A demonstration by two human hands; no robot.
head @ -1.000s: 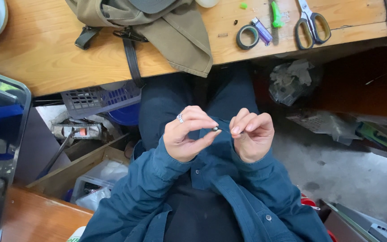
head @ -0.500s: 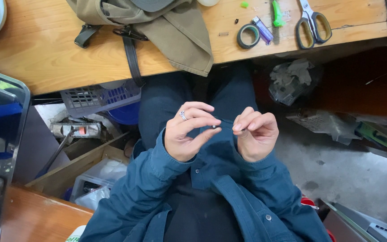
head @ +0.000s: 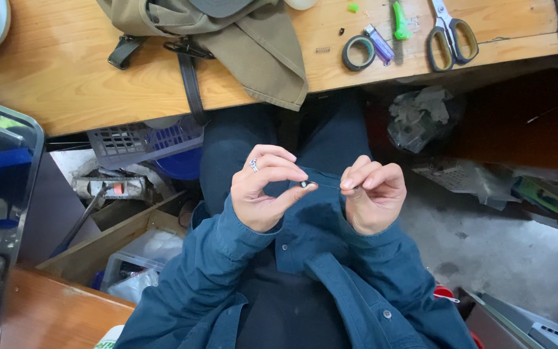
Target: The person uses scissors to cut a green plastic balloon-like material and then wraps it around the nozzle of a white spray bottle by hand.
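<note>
My left hand [head: 263,194] pinches a small dark part [head: 305,185] at mid-frame. My right hand [head: 371,197] pinches shut beside it; what it holds, I cannot tell. Joining them would need fine alignment.

My table [head: 66,77] was a pale wooden board running across the top of my view, lit evenly by soft daylight. Beneath it the floor [head: 479,245] was bare grey concrete, stained and dusty. A grey plastic crate [head: 137,142] sat under the table's edge, beside an open cardboard box [head: 98,249] that held clear plastic bags. To my left stood a metal-framed cabinet [head: 1,168] with a dark blue inside, and a reddish wooden surface [head: 46,310] lay below it. A dark brown wooden panel [head: 518,123] closed off the space to my right.
</note>
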